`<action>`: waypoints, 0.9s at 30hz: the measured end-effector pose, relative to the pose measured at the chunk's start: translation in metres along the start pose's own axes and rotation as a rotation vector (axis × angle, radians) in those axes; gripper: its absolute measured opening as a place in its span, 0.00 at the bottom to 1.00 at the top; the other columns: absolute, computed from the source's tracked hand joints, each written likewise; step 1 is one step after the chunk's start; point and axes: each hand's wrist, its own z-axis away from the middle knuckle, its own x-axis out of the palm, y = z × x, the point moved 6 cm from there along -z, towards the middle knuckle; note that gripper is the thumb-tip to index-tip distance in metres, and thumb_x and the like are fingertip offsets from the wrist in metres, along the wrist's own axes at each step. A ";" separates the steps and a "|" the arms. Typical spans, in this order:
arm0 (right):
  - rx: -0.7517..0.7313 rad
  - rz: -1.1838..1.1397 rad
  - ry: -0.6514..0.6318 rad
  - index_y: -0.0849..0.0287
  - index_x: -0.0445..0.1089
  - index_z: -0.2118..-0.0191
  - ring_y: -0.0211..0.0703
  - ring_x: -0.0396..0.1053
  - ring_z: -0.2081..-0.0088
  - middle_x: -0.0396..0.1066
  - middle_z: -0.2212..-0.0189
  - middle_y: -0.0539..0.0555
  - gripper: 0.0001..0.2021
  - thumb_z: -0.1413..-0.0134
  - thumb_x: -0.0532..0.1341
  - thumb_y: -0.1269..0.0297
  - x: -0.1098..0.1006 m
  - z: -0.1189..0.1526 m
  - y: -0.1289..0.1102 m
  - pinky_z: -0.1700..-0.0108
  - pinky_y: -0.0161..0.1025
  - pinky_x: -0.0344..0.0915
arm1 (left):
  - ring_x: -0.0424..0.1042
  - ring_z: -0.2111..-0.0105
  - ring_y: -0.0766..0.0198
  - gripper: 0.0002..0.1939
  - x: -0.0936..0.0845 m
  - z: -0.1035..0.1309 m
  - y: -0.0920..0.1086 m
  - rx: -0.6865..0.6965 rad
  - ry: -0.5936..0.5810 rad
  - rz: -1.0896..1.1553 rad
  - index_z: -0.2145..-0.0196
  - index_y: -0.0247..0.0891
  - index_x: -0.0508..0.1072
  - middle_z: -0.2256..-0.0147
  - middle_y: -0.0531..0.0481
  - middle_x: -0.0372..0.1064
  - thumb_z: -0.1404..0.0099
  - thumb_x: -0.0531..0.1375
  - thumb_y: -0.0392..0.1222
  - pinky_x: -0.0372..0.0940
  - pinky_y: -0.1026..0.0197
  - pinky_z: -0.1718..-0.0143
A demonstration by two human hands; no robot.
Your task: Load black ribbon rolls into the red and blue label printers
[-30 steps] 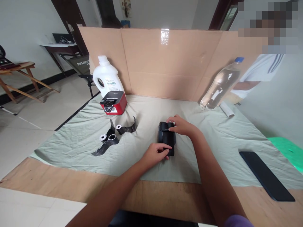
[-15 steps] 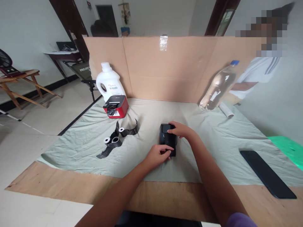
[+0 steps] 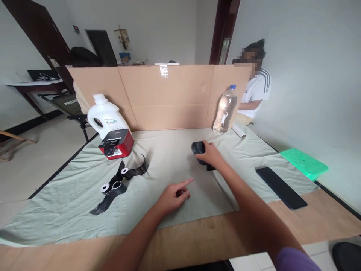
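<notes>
My right hand is wrapped around a small black portable printer at the middle of the cloth. The hand covers much of it, and a short black strip sticks out below. Nearer to me, my left hand holds nothing; its index finger points forward while the others are partly curled. To the left lie small rolls of blackened paper with loose tails. Behind them stands a red and black desktop printer with black paper hanging from its front.
A white detergent jug leans behind the red printer. Against the cardboard screen stands a clear bottle, near a white tube. A black phone lies at the right. Beyond are a green plastic top and a seated person.
My left hand has come off the black printer and moved back from it. My right hand now grips and tilts the printer. The view has swung to the right.
</notes>
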 end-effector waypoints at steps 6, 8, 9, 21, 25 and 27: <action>0.275 0.111 0.178 0.56 0.61 0.32 0.64 0.72 0.48 0.65 0.43 0.69 0.39 0.48 0.68 0.50 -0.061 -0.062 0.147 0.48 0.52 0.68 | 0.68 0.72 0.67 0.26 0.003 -0.002 -0.004 -0.035 -0.049 -0.053 0.37 0.45 0.71 0.65 0.52 0.80 0.33 0.57 0.42 0.63 0.64 0.66; 0.377 0.126 0.181 0.53 0.61 0.31 0.66 0.71 0.45 0.62 0.40 0.69 0.40 0.48 0.68 0.48 -0.069 -0.077 0.177 0.46 0.55 0.67 | 0.68 0.72 0.67 0.25 0.003 -0.002 -0.006 -0.048 -0.050 -0.036 0.38 0.45 0.72 0.65 0.52 0.80 0.32 0.57 0.42 0.63 0.64 0.67; 0.409 0.125 0.179 0.51 0.60 0.31 0.67 0.70 0.45 0.61 0.38 0.69 0.40 0.48 0.68 0.48 -0.071 -0.083 0.186 0.45 0.56 0.67 | 0.68 0.72 0.66 0.24 0.003 -0.002 -0.007 -0.055 -0.050 -0.027 0.39 0.45 0.73 0.66 0.52 0.80 0.32 0.57 0.42 0.63 0.64 0.67; 0.450 0.110 0.137 0.48 0.59 0.31 0.68 0.69 0.44 0.60 0.37 0.68 0.40 0.49 0.68 0.45 -0.059 -0.119 0.218 0.45 0.61 0.65 | 0.71 0.72 0.65 0.21 0.002 -0.002 -0.002 0.006 -0.038 -0.038 0.45 0.45 0.78 0.67 0.51 0.80 0.35 0.59 0.40 0.64 0.64 0.67; 0.503 0.181 0.118 0.46 0.57 0.30 0.80 0.56 0.35 0.53 0.32 0.69 0.43 0.50 0.68 0.46 -0.060 -0.116 0.202 0.44 0.69 0.60 | 0.65 0.79 0.68 0.15 0.001 0.006 0.020 0.268 0.034 -0.053 0.55 0.41 0.83 0.76 0.52 0.75 0.37 0.60 0.38 0.62 0.65 0.72; 0.442 0.241 0.228 0.46 0.55 0.29 0.84 0.48 0.33 0.47 0.29 0.69 0.46 0.52 0.70 0.44 -0.055 -0.111 0.170 0.42 0.74 0.55 | 0.61 0.82 0.69 0.12 -0.011 0.019 0.040 0.416 0.153 -0.043 0.62 0.39 0.83 0.81 0.53 0.70 0.37 0.59 0.36 0.60 0.64 0.74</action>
